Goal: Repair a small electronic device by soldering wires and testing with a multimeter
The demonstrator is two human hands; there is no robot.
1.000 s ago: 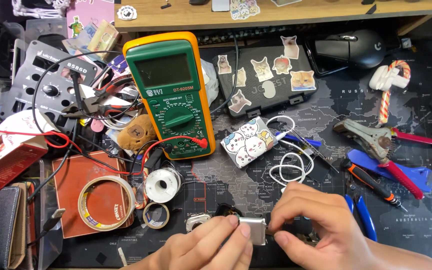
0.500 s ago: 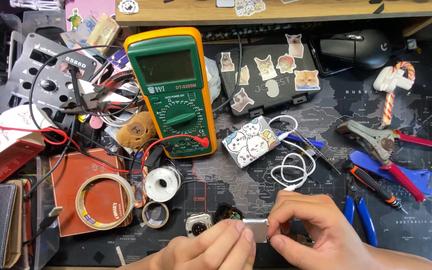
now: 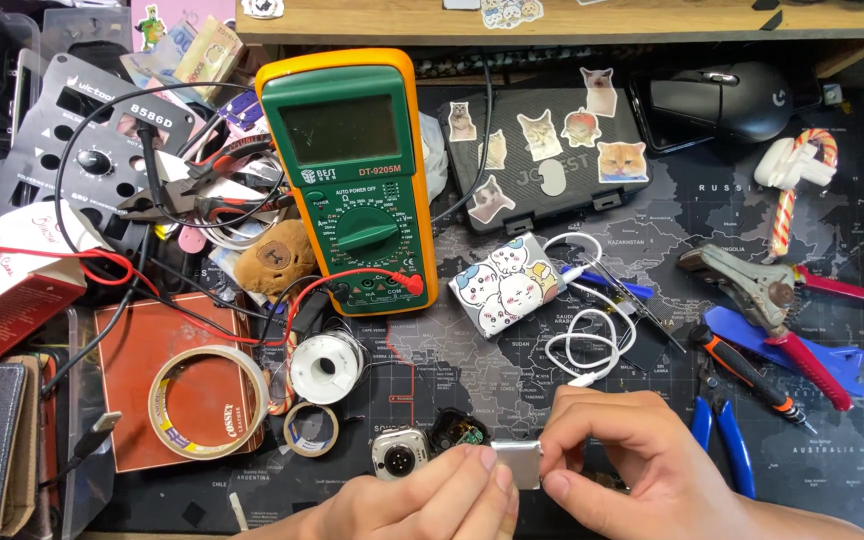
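multimeter (image 3: 352, 180) 1 | tape rolls (image 3: 207, 400) 2 | pliers (image 3: 722, 430) 3 | mouse (image 3: 727, 100) 1

My table (image 3: 832, 480) lay under a dark mat printed with a pale world map, and most of that mat was buried in clutter. Along the far edge ran a light wooden shelf (image 3: 672, 22), its front lip catching the light, with a darker wooden bracket slanting down at its right end. Beneath the shelf the surface fell into shadow. The lighting was even and bright from above, casting only soft shadows. No wall, floor or window showed from where I looked.
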